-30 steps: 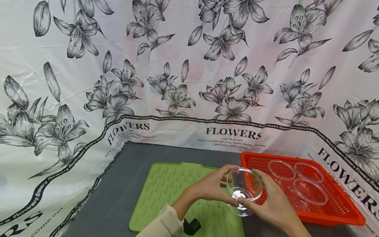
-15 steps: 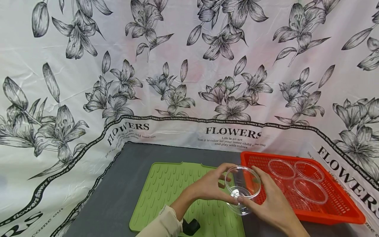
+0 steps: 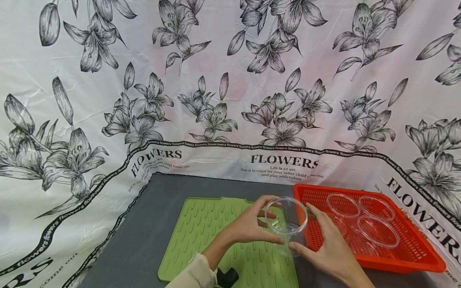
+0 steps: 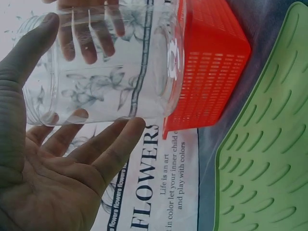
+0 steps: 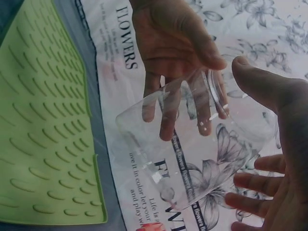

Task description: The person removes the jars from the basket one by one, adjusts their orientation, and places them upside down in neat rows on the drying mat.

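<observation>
A clear plastic jar (image 3: 287,230) is held above the right edge of the green mat, its round mouth tilted toward the head camera. My left hand (image 3: 245,226) grips it from the left, thumb near the mouth and fingers along the far side, as the left wrist view shows on the jar wall (image 4: 96,91). On the other side, my right hand (image 3: 329,244) is spread beside the jar, with a gap between its fingertips and the wall. In the right wrist view its thumb (image 5: 255,79) and fingers stand apart around the rim end.
To the right stands a red perforated basket (image 3: 414,262) with several round clear containers (image 3: 378,232) inside. The green ridged mat (image 3: 198,236) lies on the dark grey tabletop (image 3: 122,244). A white flower-printed curtain (image 3: 212,160) closes off the back and sides.
The jar has moved left and slightly up with my left hand. My right fingers and thumb have come off the jar, where both hands held it before.
</observation>
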The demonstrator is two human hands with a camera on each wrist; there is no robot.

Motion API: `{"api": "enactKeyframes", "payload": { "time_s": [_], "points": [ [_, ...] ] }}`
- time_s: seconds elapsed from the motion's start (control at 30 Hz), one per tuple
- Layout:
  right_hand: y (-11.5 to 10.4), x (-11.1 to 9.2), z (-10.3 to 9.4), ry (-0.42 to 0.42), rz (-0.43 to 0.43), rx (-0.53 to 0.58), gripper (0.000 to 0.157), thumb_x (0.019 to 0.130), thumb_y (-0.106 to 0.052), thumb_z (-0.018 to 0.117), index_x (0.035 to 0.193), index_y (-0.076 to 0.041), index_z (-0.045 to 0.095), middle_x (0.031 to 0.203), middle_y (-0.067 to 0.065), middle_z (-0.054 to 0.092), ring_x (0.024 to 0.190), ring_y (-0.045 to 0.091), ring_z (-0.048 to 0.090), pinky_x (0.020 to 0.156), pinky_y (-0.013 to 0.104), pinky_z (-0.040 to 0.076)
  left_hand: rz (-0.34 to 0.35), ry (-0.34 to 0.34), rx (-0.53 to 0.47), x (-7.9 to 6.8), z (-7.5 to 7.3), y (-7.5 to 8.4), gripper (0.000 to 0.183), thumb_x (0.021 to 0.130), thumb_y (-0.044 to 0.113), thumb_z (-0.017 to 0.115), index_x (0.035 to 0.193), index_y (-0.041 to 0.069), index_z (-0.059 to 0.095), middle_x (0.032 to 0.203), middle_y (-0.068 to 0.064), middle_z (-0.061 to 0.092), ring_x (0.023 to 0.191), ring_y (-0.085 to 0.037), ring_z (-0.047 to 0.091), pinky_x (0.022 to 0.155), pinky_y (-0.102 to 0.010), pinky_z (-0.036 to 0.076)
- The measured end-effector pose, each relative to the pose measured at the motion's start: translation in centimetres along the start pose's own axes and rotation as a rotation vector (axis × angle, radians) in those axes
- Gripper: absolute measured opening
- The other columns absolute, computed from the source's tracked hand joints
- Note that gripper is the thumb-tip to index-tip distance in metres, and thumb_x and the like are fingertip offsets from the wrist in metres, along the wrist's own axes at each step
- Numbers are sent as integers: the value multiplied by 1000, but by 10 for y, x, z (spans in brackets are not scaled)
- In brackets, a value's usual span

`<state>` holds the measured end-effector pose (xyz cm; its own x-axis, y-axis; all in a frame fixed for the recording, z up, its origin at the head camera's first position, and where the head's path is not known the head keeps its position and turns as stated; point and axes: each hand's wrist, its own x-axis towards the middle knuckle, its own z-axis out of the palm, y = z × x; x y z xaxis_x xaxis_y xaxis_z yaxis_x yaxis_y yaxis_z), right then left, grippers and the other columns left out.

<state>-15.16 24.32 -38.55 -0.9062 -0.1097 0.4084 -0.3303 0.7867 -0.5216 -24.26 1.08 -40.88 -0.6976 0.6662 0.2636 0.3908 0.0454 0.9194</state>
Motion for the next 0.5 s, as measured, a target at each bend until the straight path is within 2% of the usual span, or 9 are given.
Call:
{"api": "enactKeyframes", "payload": {
  "time_s": [0.13, 0.33, 0.43, 0.5],
  "points": [
    [3, -1, 5, 22, -37, 14, 105, 73, -43, 92, 157, -15, 36, 148, 17, 50, 133, 41, 43, 91, 80, 41, -4, 16, -42, -3, -1, -1, 95, 78, 13, 90, 150, 40, 35, 150, 10, 51, 120, -5, 62, 93, -27, 58],
    [7, -2, 14, 30, -101, 83, 115, 69, -37, 96, 161, -31, 27, 150, 14, 47, 129, 37, 50, 88, 76, 47, -6, 14, -103, -7, 0, -2, 94, 79, 8, 87, 152, 36, 34, 151, 9, 50, 121, -5, 62, 95, -28, 58],
    [8, -1, 17, 46, -139, 95, 119, 66, -35, 97, 162, -31, 25, 151, 9, 48, 127, 26, 53, 90, 66, 52, 5, 5, -121, -9, 0, -3, 93, 81, 8, 86, 152, 35, 33, 152, 9, 49, 122, -5, 62, 96, -29, 57],
    [8, -1, 19, 55, -164, 100, 121, 65, -34, 98, 162, -30, 26, 152, 7, 48, 126, 17, 53, 91, 53, 55, 13, -3, -131, -10, 0, -4, 92, 81, 10, 85, 152, 36, 33, 152, 9, 49, 123, -5, 62, 96, -29, 57]
  ]
}}
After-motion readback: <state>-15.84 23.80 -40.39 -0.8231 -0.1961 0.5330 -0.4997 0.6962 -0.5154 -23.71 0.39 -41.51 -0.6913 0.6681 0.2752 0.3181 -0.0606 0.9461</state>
